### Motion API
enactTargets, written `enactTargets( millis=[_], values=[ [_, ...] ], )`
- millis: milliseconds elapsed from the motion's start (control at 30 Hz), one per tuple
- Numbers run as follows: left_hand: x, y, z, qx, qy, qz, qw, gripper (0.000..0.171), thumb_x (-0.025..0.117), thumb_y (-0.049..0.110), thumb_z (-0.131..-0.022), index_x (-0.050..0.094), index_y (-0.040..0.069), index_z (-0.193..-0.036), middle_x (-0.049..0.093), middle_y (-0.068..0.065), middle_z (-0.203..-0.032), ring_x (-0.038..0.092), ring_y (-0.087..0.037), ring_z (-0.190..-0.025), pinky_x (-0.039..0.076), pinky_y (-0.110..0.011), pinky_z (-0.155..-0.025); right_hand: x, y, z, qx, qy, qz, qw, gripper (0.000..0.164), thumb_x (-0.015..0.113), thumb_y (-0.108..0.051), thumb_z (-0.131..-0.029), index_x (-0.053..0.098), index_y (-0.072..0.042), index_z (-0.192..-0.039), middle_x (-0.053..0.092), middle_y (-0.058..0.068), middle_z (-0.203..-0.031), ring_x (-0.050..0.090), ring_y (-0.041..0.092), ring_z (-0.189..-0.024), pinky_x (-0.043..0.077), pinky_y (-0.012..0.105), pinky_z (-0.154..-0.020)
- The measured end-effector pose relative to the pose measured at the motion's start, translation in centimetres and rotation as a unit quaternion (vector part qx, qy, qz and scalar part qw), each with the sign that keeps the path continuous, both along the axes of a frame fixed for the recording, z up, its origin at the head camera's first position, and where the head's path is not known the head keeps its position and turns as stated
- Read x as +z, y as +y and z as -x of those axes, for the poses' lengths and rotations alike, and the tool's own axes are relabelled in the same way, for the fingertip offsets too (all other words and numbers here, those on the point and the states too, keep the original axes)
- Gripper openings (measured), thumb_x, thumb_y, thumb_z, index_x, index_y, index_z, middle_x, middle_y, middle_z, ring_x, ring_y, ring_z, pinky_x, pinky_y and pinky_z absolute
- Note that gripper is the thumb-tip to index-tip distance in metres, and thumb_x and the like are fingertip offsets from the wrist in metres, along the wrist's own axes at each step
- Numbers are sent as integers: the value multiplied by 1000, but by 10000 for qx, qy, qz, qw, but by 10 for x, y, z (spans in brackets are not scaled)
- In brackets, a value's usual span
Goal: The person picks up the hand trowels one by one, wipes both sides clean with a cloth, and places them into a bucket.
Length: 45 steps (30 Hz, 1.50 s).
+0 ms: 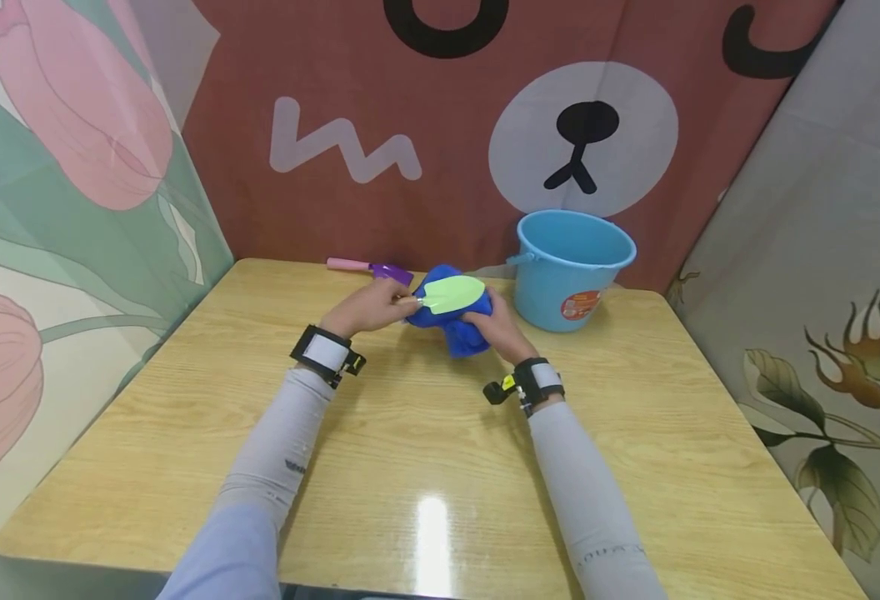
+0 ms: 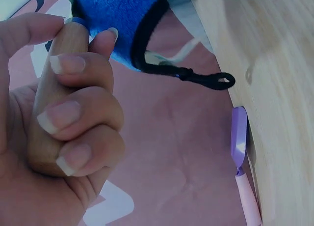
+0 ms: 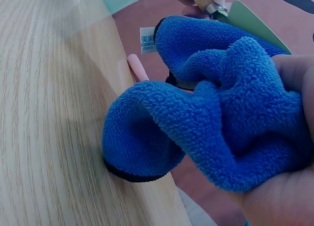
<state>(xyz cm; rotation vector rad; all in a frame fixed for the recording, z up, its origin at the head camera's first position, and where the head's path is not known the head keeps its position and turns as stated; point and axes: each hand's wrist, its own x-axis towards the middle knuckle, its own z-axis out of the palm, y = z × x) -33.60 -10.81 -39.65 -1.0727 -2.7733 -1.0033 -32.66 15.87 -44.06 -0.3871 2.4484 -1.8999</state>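
Observation:
My left hand (image 1: 367,307) grips the wooden handle (image 2: 51,103) of a small garden trowel with a pale green blade (image 1: 453,294). In the left wrist view its fingers curl round the handle. A fluffy blue cloth (image 3: 206,108) with black edging and a white tag is bunched in my right hand (image 1: 506,329). The cloth lies under and behind the blade, and a fold of it hangs down toward the table. A black hanging loop (image 2: 211,79) sticks out from the cloth's edge in the left wrist view.
A second trowel with a purple blade (image 1: 392,273) and pink handle (image 1: 347,264) lies at the table's back edge. Right of my hands stands a light blue bucket (image 1: 541,292) with an orange label. The wooden table (image 1: 410,417) meets a bear-printed curtain (image 1: 335,217) at the back.

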Motion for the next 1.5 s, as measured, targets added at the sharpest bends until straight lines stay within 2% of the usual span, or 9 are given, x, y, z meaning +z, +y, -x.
enactTargets(
  millis=[233,533,667,833,967,1133,1300,1400,1500],
  values=[
    [3,-4,1,239,129,91,9996,35,56,29,-98,46,17,-67,39,4,-63,38,-10,-57,32,-28,-53,-1,1,3,-136,20,324,9994,63,64,-9,-92,41,-5,-150,50,20,-142,49,35,-129,39,54,-111],
    [6,-6,4,85,184,24,9998,28,57,27,-100,57,16,-75,45,3,-66,42,-12,-59,37,-30,-55,3,2,2,-522,173,876,9946,57,59,-7,-91,43,-2,-146,48,18,-142,46,31,-128,36,51,-112],
    [6,-8,7,97,295,48,9995,30,56,26,-101,53,17,-72,45,2,-67,43,-12,-60,39,-31,-58,2,3,2,-617,239,1361,9885,58,57,-3,-88,46,-2,-145,49,15,-140,46,26,-126,36,44,-112],
    [8,-9,5,154,374,63,9992,35,56,25,-101,44,18,-68,40,3,-62,39,-11,-57,36,-30,-56,-2,2,5,-740,-86,1879,9794,60,56,-1,-86,47,-3,-145,51,9,-136,46,21,-120,38,35,-107],
    [9,-7,3,205,379,79,9990,35,54,28,-102,48,16,-70,40,2,-61,38,-12,-55,34,-30,-55,-7,-3,7,-955,-363,2105,9722,55,56,0,-86,50,0,-141,53,6,-127,49,17,-112,41,27,-99],
    [6,-4,2,192,238,64,9995,33,53,35,-104,65,12,-83,50,1,-68,43,-13,-58,37,-31,-56,-18,-13,6,-639,-628,2526,9634,52,50,7,-89,45,6,-140,54,9,-125,51,15,-107,44,24,-96],
    [0,-2,1,189,150,77,9997,34,55,36,-105,62,10,-83,47,0,-68,45,-15,-60,39,-32,-57,-30,-20,4,-147,-898,3188,9435,57,43,12,-89,38,3,-145,55,1,-119,53,11,-105,46,21,-92],
    [-2,-1,1,221,176,42,9996,34,55,34,-105,61,9,-82,46,0,-68,45,-16,-61,39,-32,-58,-36,-22,4,96,-976,3593,9280,46,40,13,-89,47,0,-133,60,-2,-109,56,9,-98,49,20,-86],
    [-1,0,0,205,173,31,9996,35,55,33,-104,61,9,-80,45,1,-66,44,-15,-59,37,-31,-56,-39,-21,6,277,-1073,3769,9196,32,38,12,-91,51,-4,-116,63,-3,-99,59,8,-88,51,20,-79]
  ],
)
